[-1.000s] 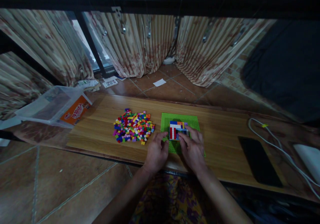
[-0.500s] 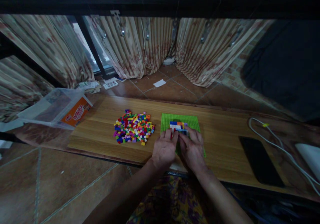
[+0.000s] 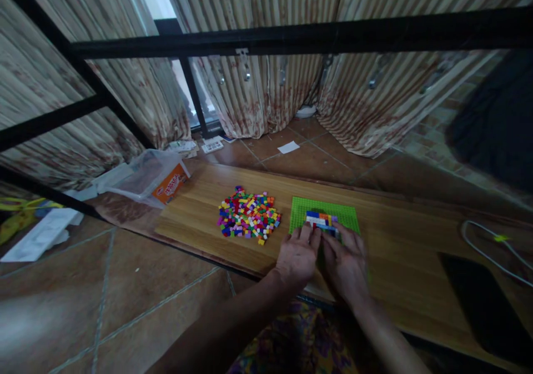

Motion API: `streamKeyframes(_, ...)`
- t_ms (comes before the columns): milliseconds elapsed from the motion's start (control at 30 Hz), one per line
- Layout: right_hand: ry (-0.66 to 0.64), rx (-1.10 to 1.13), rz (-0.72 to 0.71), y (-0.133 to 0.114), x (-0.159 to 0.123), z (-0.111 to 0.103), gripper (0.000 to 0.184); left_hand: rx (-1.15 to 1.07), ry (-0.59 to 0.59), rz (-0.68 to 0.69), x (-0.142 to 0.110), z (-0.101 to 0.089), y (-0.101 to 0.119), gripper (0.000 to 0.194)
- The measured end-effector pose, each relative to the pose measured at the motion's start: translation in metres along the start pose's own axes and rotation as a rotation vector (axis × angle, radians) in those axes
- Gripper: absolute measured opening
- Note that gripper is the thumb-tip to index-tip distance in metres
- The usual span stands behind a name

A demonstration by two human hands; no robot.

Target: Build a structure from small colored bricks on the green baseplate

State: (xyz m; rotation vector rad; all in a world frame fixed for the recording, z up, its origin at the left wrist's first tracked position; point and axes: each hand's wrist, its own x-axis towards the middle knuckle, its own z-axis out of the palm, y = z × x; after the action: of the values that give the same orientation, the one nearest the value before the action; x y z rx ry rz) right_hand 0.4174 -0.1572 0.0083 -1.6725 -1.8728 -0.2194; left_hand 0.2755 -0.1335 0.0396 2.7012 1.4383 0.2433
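A green studded baseplate [image 3: 303,208] lies on the wooden board. On it sits a low build of toy bricks [image 3: 317,220], with blue, orange, white and red showing. My left hand [image 3: 296,253] reaches over the near left part of this build, its bent fingers pressed on the bricks. Close beside it, my right hand [image 3: 346,256] has its fingers curled against the build's near right side. The fingertips of both hands nearly meet, and they hide the near part of the build. Left of the baseplate is a loose pile of small colourful bricks [image 3: 249,214].
The wooden board [image 3: 187,218] runs across the view. At its left end stands a clear plastic box [image 3: 144,176] with an orange label. A black phone-like slab [image 3: 485,307] and a white cable [image 3: 478,246] lie at the right. A dark metal bar [image 3: 291,40] crosses above.
The view has swung left and tilted, so everything appears shifted to the right. Both hands stay at the brick build, with only slight finger movement.
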Motion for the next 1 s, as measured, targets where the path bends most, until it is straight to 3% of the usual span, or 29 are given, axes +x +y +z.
streamKeyframes(167,0.055,0.049,0.008,0.007,-0.01,-0.005,0.027,-0.17,0.207,-0.047,-0.029,-0.001,-0.017,0.045)
streamKeyframes(333,0.118,0.122,0.036,0.01,-0.031,-0.019,0.023,-0.266,0.443,-0.416,-0.064,-0.011,-0.084,0.028)
streamKeyframes(433,0.109,0.166,0.044,0.008,-0.042,-0.025,0.022,-0.219,0.472,-0.613,-0.077,-0.014,-0.129,0.024)
streamKeyframes(533,0.068,0.204,0.055,0.002,-0.044,-0.029,0.024,-0.187,0.393,-0.639,-0.082,-0.011,-0.152,0.026)
streamKeyframes(700,0.036,0.252,0.086,-0.009,-0.041,-0.033,0.027,-0.191,0.413,-0.632,-0.084,0.002,-0.15,0.024)
streamKeyframes(1000,-0.034,0.309,0.144,-0.012,-0.05,-0.029,0.03,-0.335,0.505,-0.498,-0.076,0.02,-0.111,0.023)
